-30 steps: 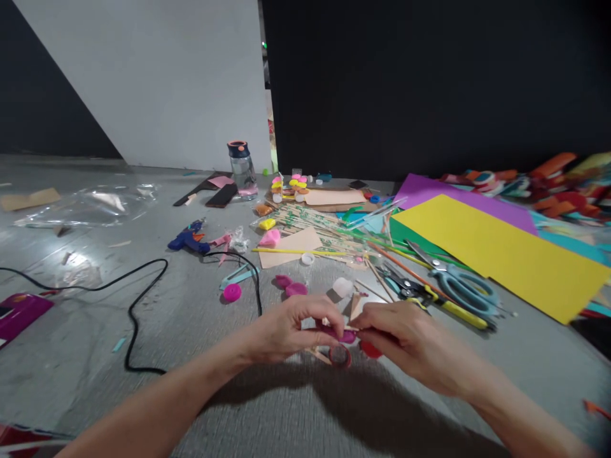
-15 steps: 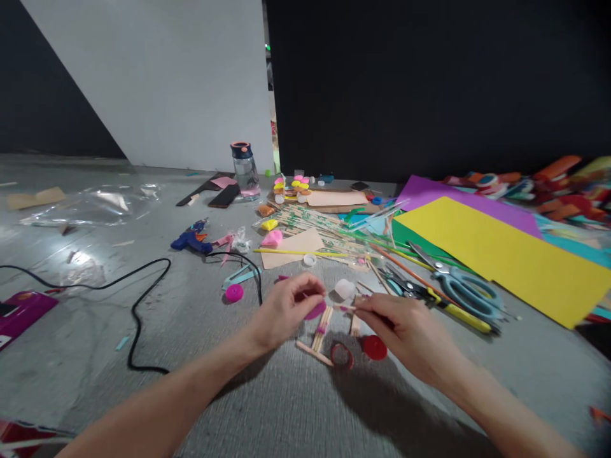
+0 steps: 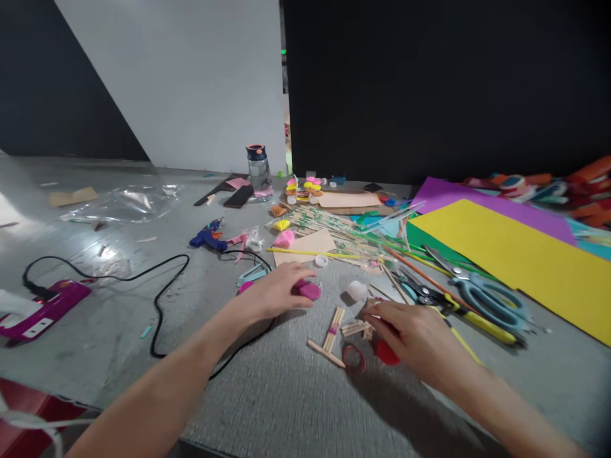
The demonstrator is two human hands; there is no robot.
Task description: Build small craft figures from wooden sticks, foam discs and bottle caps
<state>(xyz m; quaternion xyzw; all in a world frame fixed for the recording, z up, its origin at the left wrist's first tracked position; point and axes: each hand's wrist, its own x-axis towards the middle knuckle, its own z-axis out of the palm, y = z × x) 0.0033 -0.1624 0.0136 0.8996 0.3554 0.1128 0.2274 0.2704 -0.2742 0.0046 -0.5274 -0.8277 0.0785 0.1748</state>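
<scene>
My left hand (image 3: 274, 291) curls its fingers around a magenta bottle cap (image 3: 312, 291), just above the table. A second magenta cap (image 3: 246, 287) is partly covered by that hand. With its fingertips pinched, my right hand (image 3: 413, 327) grips a short piece of wooden sticks (image 3: 354, 327); the fingers hide part of it. Under this hand lies a red cap (image 3: 387, 353), and beside it is a red ring-like cap (image 3: 354, 359). Between the hands rests a T-shaped piece of wooden sticks (image 3: 333, 331) with a purple band. A white translucent cap (image 3: 357, 291) sits farther back.
Scissors (image 3: 491, 296) and yellow-handled pliers (image 3: 487, 323) lie at right beside yellow sheets (image 3: 520, 261). A blue glue gun (image 3: 209, 238) trails a black cord (image 3: 157, 315) at left. A purple power strip (image 3: 62, 305), water bottle (image 3: 259, 173) and several wooden sticks (image 3: 319, 222) are around.
My left hand has moved left and away from the T-shaped stick piece, carrying the magenta cap. My right hand has lowered the short stick piece slightly. The view has turned a little left.
</scene>
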